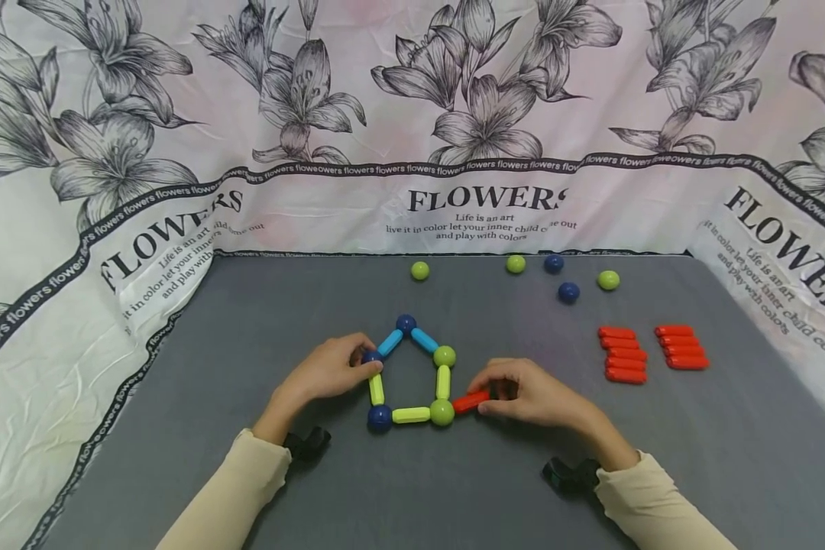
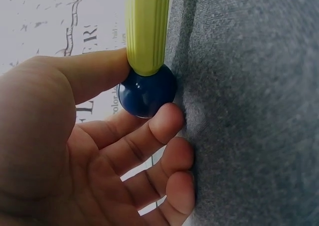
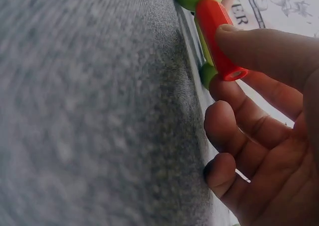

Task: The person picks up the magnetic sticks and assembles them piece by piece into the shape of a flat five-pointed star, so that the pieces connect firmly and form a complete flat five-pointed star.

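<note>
A closed five-sided outline of coloured rods and balls lies on the grey cloth. Its top is a dark blue ball (image 1: 406,325) between two light blue rods (image 1: 424,341). Yellow-green rods (image 1: 411,415) form the sides and bottom. My left hand (image 1: 338,365) pinches the blue ball (image 2: 147,91) at the left corner between thumb and fingers. My right hand (image 1: 525,389) pinches a red rod (image 3: 219,41) by its outer end. The rod's other end touches the green ball (image 1: 442,412) at the lower right corner.
Several red rods (image 1: 624,355) lie in two stacks at the right. Along the back edge are loose green balls (image 1: 516,264) and blue balls (image 1: 568,292). A white flower-printed cloth (image 1: 481,206) rises behind and beside the grey surface (image 1: 302,305).
</note>
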`<state>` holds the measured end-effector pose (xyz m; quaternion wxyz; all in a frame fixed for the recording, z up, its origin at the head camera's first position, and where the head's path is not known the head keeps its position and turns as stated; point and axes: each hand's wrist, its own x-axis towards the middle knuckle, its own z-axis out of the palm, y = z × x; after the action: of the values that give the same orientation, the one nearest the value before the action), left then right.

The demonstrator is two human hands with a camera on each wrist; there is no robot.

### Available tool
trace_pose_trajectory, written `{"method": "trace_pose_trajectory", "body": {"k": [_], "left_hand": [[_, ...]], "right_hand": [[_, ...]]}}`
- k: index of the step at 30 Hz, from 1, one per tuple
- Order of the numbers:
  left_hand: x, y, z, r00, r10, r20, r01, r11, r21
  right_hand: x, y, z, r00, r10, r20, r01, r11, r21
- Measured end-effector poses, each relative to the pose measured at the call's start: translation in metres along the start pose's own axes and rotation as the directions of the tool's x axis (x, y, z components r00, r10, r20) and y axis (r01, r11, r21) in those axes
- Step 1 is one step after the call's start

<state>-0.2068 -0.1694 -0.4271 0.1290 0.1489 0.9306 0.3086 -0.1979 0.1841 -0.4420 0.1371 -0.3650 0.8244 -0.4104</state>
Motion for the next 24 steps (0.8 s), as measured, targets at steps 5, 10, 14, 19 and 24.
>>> {"method": "trace_pose_trajectory", "body": {"k": [5, 10, 14, 19, 24], "left_hand": [[-0.0009, 0.0005, 0.0024, 1.0, 0.009, -0.009, -0.009, 1.0, 0.0], [-0.0014, 0.001, 0.0049, 1.0, 0.017, -0.004, -0.017, 1.0, 0.002], [-0.0011, 0.0021, 0.0057, 1.0, 0.014, -0.006, -0.014, 1.0, 0.002], [-0.0013, 0.0022, 0.0053, 1.0, 0.011, -0.014, -0.011, 1.0, 0.002], [-0.0013, 0.0014, 0.0038, 1.0, 0.01, -0.024, -0.01, 1.0, 0.011]], "right_hand": [[-0.002, 0.0019, 0.0013, 1.0, -0.008, -0.003, 0.008, 1.0, 0.003], [-0.0054, 0.0039, 0.0042, 1.0, -0.017, -0.002, 0.017, 1.0, 0.018], [-0.0067, 0.0052, 0.0064, 1.0, -0.019, -0.012, 0.019, 0.999, 0.027], [-0.0057, 0.0056, 0.0079, 1.0, -0.001, -0.015, 0.002, 0.999, 0.04], [-0.0035, 0.0048, 0.0077, 1.0, 0.015, -0.014, -0.014, 0.998, 0.06]]}}
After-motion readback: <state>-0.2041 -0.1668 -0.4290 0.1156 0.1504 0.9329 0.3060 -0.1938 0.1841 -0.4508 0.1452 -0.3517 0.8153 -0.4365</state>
